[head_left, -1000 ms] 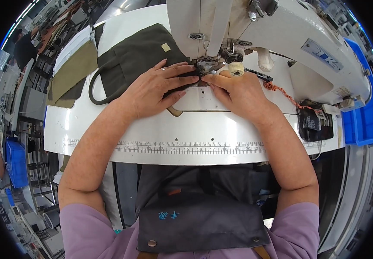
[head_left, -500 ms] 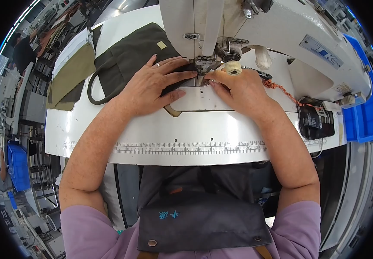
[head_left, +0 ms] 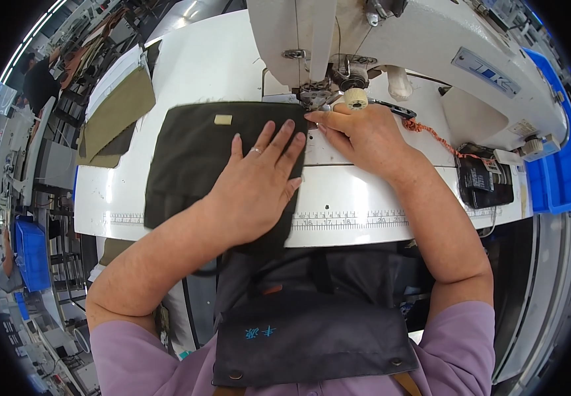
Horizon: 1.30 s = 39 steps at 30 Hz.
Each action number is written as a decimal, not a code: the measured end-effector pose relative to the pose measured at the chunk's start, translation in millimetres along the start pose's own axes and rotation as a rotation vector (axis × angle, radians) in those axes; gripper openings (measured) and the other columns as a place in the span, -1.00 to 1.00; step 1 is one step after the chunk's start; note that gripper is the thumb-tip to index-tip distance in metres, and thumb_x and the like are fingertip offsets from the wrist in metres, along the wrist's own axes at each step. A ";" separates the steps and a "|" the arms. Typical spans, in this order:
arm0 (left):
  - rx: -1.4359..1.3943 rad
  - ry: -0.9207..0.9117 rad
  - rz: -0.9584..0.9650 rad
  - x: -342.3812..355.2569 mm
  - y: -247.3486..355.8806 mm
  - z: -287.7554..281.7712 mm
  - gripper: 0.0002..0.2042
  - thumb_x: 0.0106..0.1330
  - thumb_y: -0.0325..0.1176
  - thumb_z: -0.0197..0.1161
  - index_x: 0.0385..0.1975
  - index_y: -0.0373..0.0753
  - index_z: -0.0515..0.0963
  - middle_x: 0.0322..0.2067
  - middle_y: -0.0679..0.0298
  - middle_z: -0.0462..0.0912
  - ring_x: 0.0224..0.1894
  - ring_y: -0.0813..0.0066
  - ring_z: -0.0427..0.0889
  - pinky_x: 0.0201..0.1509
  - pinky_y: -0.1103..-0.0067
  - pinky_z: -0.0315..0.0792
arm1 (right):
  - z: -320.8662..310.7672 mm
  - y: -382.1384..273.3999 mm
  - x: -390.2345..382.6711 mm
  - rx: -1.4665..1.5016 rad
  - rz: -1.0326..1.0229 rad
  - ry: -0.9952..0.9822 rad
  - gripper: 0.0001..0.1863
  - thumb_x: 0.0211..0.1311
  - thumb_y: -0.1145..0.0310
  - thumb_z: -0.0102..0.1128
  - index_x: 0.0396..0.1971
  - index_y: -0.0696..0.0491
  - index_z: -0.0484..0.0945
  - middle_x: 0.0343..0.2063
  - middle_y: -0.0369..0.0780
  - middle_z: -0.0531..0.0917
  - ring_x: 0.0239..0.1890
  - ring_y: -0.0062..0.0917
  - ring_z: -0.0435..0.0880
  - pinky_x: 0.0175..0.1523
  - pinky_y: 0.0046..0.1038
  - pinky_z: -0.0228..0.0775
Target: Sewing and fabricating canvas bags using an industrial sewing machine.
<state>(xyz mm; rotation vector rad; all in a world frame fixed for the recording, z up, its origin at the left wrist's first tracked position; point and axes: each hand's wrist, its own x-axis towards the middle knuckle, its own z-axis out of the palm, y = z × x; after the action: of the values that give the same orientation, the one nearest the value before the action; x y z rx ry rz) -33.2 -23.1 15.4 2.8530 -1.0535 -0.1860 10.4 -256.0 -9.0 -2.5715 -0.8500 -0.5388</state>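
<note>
A dark olive fabric piece (head_left: 186, 158) lies spread on the white sewing table, its near part hanging over the front edge. Near its far edge it bears a small pale yellow label (head_left: 223, 119). My left hand (head_left: 256, 178) rests flat on the fabric with fingers spread. Beside the fabric's far right corner, my right hand (head_left: 358, 135) is curled, thumb and index finger close together just in front of the needle area (head_left: 313, 96) of the sewing machine (head_left: 424, 39). Whatever lies between those fingertips is hidden.
Olive and pale cut pieces (head_left: 117, 109) lie at the table's left. To the right are an orange cord (head_left: 434, 135), a dark phone-like object (head_left: 480, 181) and a blue bin (head_left: 553, 178). A printed ruler (head_left: 358, 220) runs along the front edge. Other people work at far left.
The fabric has turned and come toward me, its strap loop no longer lying at the left. My left hand moved nearer with it; my right hand stayed by the needle area.
</note>
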 end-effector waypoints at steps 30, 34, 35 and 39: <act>-0.242 0.168 0.164 -20.9 0.2 -2.6 -0.59 0.32 -0.35 0.28 0.18 -0.22 0.52 0.28 0.21 0.46 0.37 0.18 0.39 0.45 0.03 0.18 | -9.3 -2.7 -1.8 0.213 -0.127 -0.044 -0.77 -0.01 0.44 0.17 -0.36 0.00 0.76 -0.52 -0.26 0.61 -0.48 -0.27 0.64 -0.36 -0.23 0.45; -0.260 0.191 0.136 -5.6 -11.8 -1.3 -0.63 0.36 -0.38 0.22 0.17 -0.18 0.54 0.28 0.21 0.46 0.33 0.17 0.43 0.45 0.01 0.18 | -8.1 -3.4 -1.9 0.180 -0.122 -0.047 -0.79 -0.01 0.44 0.17 -0.38 0.01 0.76 -0.52 -0.26 0.61 -0.46 -0.27 0.64 -0.36 -0.23 0.44; -0.258 0.201 0.124 -2.0 -14.9 -0.9 -0.65 0.38 -0.39 0.20 0.15 -0.17 0.56 0.27 0.21 0.47 0.31 0.16 0.45 0.44 0.00 0.18 | -7.7 -4.0 -1.8 0.143 -0.123 -0.043 -0.78 -0.01 0.44 0.18 -0.37 0.01 0.76 -0.52 -0.26 0.61 -0.45 -0.27 0.64 -0.35 -0.23 0.45; -0.246 0.245 0.117 16.9 -27.2 1.1 -0.69 0.39 -0.41 0.17 0.11 -0.15 0.60 0.24 0.21 0.50 0.26 0.13 0.49 0.43 -0.02 0.20 | -6.4 -6.1 -1.3 0.109 -0.085 -0.058 -0.78 0.03 0.42 0.19 -0.32 0.01 0.76 -0.47 -0.25 0.64 -0.40 -0.27 0.65 -0.29 -0.23 0.47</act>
<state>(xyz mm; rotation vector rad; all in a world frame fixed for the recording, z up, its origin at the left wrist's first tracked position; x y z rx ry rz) -3.2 -13.5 9.4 2.5105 -1.0611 0.0400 4.1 -255.0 -2.7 -2.4718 -0.9841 -0.4313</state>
